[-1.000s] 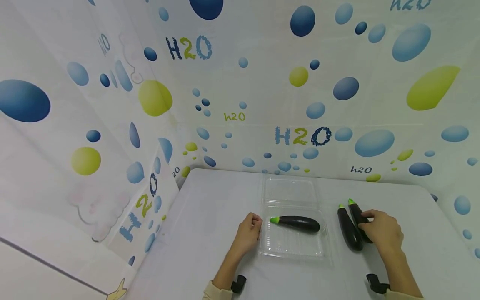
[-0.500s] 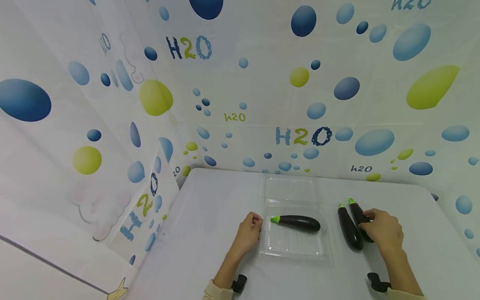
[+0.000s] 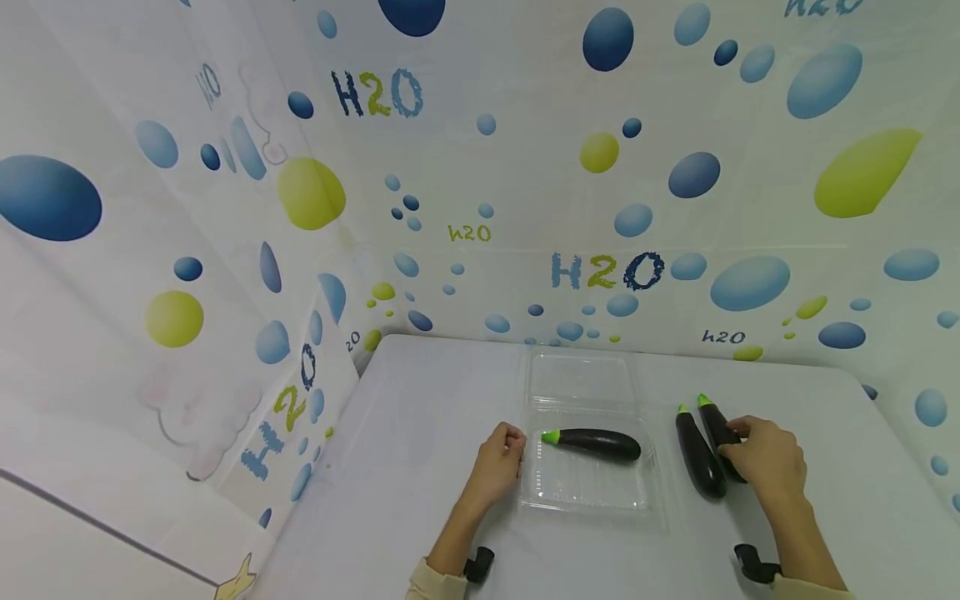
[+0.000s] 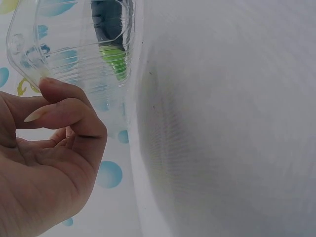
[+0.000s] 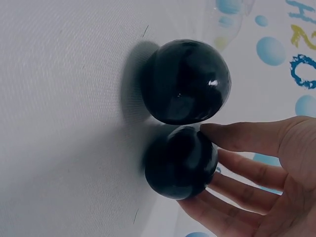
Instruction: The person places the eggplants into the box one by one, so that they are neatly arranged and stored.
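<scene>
A clear plastic clamshell container [image 3: 585, 492] lies unfolded on the table, with one dark eggplant [image 3: 600, 445] lying sideways in its near half. At the container's left edge, my left hand [image 3: 497, 467] has curled fingers; in the left wrist view the fingertips [image 4: 61, 91] meet its rim and appear to pinch it. Two more eggplants lie side by side to the right. My right hand [image 3: 767, 462] grips the outer eggplant [image 3: 716, 425], thumb on one side and fingers on the other. Beside it, the inner eggplant [image 3: 699, 457] rests against the thumb's side, its round end plain in the right wrist view.
The white table [image 3: 420, 400] meets a wall covering [image 3: 525, 167] printed with blue and green dots and H2O lettering at the back and left. The container's flat lid half [image 3: 581, 379] extends toward the wall. Black straps [image 3: 756, 567] sit at both wrists.
</scene>
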`<state>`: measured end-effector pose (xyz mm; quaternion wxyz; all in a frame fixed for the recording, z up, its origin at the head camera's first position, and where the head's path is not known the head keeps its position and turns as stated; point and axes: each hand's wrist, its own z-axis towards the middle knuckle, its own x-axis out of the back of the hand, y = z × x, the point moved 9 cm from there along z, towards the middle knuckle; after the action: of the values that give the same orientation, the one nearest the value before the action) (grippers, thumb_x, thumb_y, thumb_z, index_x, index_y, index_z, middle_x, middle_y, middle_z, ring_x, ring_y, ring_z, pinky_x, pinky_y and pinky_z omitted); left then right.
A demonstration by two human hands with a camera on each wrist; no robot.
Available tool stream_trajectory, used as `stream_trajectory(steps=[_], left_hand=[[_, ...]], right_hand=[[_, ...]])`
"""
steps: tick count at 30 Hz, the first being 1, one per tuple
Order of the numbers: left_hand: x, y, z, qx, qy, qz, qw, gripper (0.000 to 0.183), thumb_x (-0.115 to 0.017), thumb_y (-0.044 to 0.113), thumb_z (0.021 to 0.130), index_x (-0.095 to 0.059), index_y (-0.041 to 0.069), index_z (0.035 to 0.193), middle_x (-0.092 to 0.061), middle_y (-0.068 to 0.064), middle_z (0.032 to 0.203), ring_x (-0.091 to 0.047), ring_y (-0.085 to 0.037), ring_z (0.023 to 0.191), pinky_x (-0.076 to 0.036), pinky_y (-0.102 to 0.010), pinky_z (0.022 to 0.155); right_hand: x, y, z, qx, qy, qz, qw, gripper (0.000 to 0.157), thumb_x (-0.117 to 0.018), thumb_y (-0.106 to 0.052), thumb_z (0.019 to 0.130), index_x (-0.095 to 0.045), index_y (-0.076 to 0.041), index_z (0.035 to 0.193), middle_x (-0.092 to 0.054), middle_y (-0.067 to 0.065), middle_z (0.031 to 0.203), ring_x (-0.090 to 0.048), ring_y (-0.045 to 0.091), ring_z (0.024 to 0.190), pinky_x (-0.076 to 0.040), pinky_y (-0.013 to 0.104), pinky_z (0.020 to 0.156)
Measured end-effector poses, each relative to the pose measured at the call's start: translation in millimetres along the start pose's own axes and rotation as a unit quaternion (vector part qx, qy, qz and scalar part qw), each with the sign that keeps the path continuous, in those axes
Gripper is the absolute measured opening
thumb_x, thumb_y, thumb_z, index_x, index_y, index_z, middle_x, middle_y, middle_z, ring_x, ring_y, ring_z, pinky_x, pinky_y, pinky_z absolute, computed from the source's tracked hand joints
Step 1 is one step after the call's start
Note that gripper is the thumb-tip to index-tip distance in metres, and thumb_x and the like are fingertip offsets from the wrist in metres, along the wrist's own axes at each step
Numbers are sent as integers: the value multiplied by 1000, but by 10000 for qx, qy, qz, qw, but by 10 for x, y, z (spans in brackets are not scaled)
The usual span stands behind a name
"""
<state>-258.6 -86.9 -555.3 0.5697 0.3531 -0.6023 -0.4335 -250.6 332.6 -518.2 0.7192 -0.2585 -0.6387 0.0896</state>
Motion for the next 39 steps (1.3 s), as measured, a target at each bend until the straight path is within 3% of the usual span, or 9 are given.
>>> stream_trajectory(steps=[17, 25, 39], left_hand=[[-2, 6, -3, 41, -32, 11, 10000, 11, -53, 8, 108, -59, -1, 110, -61, -9, 86, -56, -11, 63, -48, -22, 55], [-4, -17, 1, 71, -66, 40, 9999, 12, -51, 11, 109, -59, 1, 111, -63, -9, 86, -57, -9, 63, -49, -23, 57], [-11, -14, 13, 61, -58, 63, 9999, 13, -51, 11, 109, -59, 1, 111, -64, -13, 88, -57, -11, 64, -49, -24, 57]], right_hand=[[113, -20, 20, 54, 186, -57, 9998, 51, -82, -13, 80, -65, 11, 121, -67, 36, 115, -66, 54, 92, -51, 50, 61], [140, -83, -9, -97, 105, 99, 9998, 48, -81, -11, 83, -65, 12, 122, -67, 36, 113, -67, 49, 88, -51, 48, 61], [280, -239, -44, 157, 231, 139, 9995, 43, -80, -5, 81, -67, 10, 120, -71, 33, 97, -67, 43, 76, -43, 36, 53]])
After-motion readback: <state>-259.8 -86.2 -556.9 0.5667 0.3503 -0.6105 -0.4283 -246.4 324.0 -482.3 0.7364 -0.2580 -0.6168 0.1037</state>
